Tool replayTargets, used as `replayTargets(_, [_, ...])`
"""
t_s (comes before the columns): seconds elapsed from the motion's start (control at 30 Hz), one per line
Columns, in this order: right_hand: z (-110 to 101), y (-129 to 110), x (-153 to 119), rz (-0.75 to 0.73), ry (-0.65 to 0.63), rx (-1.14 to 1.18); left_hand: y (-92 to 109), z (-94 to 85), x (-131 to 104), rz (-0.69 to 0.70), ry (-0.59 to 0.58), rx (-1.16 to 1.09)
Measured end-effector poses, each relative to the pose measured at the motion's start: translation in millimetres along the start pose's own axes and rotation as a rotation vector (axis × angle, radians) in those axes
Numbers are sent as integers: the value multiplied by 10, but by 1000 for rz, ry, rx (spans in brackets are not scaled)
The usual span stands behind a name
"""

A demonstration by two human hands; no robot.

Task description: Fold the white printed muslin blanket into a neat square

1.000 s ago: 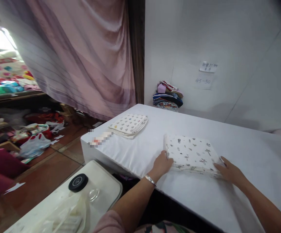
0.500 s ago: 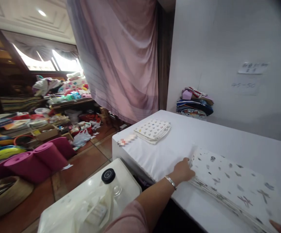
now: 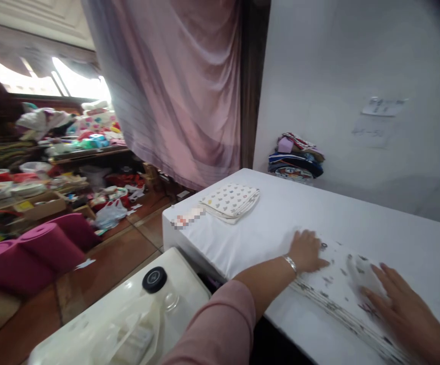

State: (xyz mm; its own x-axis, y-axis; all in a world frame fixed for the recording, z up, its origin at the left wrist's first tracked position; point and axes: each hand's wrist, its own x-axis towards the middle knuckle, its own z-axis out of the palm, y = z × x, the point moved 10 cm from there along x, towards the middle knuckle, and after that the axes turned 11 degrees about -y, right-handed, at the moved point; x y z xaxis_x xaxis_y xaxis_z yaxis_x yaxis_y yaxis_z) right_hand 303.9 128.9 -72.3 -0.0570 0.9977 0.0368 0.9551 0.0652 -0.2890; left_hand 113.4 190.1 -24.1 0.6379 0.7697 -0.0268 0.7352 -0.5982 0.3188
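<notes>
White folded cloth w/ L hand atop, R hand over, blurry.

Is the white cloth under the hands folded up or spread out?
Folded: the white cloth shows several stacked layers along its near edge, with the left hand on it.

Right grip blurred, hiding part of folded cloth beneath; upper wall note illegible.
</notes>
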Motion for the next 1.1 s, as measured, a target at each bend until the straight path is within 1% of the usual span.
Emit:
replayTargets(0.07, [89,-28,14,4,-19,-123,-155,99,26,-42,-39,-41])
replayTargets(0.1, [138,-53,-2,-9,-44,-174,-200,114,23,-45,-35,-53])
replayTargets(0.17, [190,-90,-58,-18,-90,-224,-236,119,10,-40,-23,-61])
replayTargets(0.2, [180,-107,-85,-9,-100,-236,-236,114,6,-37,-16,-62])
replayTargets(0.27, [97,-125,-106,52,-92,-251,-220,108,8,-38,-15,-68])
replayTargets(0.33, [-12,-183,-66,94,-83,-265,-210,109,16,-51,-20,-75])
replayTargets(0.5, [-245,-398,260,59,-38,-281,-190,101,25,-48,-19,-75])
replayTargets(0.57, [-264,-370,399,75,-30,-287,-194,99,26,-52,-22,-81])
replayTargets(0.63, [-201,-259,494,123,-60,-283,-204,117,35,-66,-43,-91])
replayTargets(0.7, [-106,-137,535,169,-96,-277,-209,139,48,-74,-66,-99])
replayTargets(0.77, [-43,-77,542,178,-103,-280,-208,155,60,-75,-81,-99])
replayTargets(0.93, [-21,-83,546,162,-118,-286,-200,142,57,-60,-72,-77])
replayTargets(1.0, [-47,-83,538,173,-123,-269,-199,128,50,-58,-61,-77])
replayTargets(1.1, [-117,-85,490,189,-85,-264,-203,124,45,-68,-55,-71])
